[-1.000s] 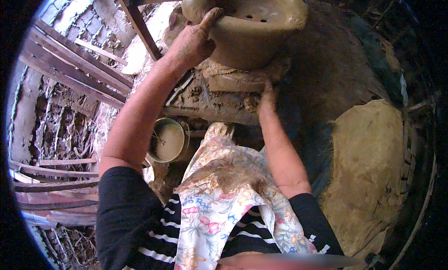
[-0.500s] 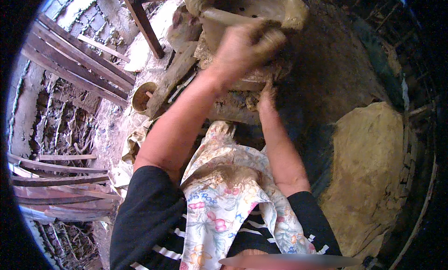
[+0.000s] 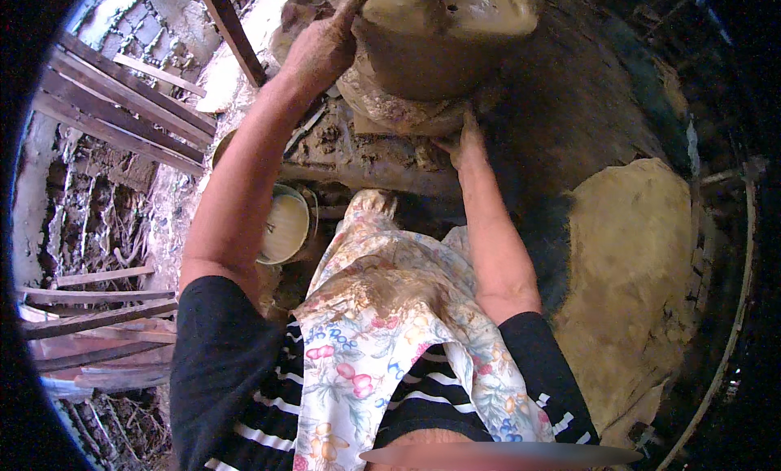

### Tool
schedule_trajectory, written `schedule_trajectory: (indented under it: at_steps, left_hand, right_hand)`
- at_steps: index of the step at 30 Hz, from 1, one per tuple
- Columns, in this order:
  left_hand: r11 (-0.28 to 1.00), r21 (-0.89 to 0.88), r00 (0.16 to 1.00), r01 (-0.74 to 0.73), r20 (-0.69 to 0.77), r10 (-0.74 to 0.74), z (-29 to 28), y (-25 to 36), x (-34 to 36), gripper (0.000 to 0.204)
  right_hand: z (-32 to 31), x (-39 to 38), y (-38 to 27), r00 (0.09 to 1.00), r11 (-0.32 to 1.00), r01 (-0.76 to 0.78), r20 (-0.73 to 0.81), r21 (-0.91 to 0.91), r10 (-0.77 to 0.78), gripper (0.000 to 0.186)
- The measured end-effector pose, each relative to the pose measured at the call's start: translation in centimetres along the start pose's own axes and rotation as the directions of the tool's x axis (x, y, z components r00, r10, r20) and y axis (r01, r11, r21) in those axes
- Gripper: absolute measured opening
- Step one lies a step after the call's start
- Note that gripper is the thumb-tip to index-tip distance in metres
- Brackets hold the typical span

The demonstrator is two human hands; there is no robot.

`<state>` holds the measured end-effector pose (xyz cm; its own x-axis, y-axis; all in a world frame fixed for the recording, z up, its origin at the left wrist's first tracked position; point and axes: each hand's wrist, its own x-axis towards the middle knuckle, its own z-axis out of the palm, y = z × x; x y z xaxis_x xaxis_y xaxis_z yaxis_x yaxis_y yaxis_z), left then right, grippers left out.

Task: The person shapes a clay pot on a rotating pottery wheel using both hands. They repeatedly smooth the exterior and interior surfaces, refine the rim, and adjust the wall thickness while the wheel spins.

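L hand (image 3: pixel 321 52) lies flat against the left wall of the clay pot (image 3: pixel 439 40), palm pressed on, fingers (image 3: pixel 358 3) reaching up to the rim; not pinching, more a flat push, prob. to steady or shape the wall. R hand (image 3: pixel 464 137) sits lower, fingers together and pressed onto the muddy base (image 3: pixel 382 105) just under the pot, looks like bracing it from below. Pot is at top centre, between the 2 hands, above R, right of L. Both hands caked w/ clay.

Base stands on a messy slab (image 3: pixel 366 162) w/ wet lumps. Below L forearm: a round bowl (image 3: pixel 285 223) w/ pale liquid, likely kept near for wetting. Right of R arm: a big tan clay heap (image 3: pixel 634 284) on dark ground. Far left of L: wood planks (image 3: pixel 106 105), rough wall. Floral apron (image 3: pixel 374 341) smeared w/ mud.
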<state>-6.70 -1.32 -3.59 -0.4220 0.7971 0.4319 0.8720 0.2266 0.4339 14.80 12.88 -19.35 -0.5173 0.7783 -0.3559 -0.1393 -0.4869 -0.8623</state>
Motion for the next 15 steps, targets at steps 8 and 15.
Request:
schedule_trajectory:
  at_steps: [8,15]
  left_hand:
    - [0.999,-0.033,0.952,-0.023,-0.305,0.012,1.4,1.2,-4.3,0.022]
    - [0.988,0.135,0.990,0.068,-0.129,-0.050,4.7,7.4,-5.4,0.031]
  right_hand:
    - [-1.2,0.3,-1.7,1.000,0.999,0.003,0.017,-0.045,-0.002,0.067]
    - [-2.5,2.4,0.1,0.997,0.998,-0.057,-0.054,0.007,0.057,0.062]
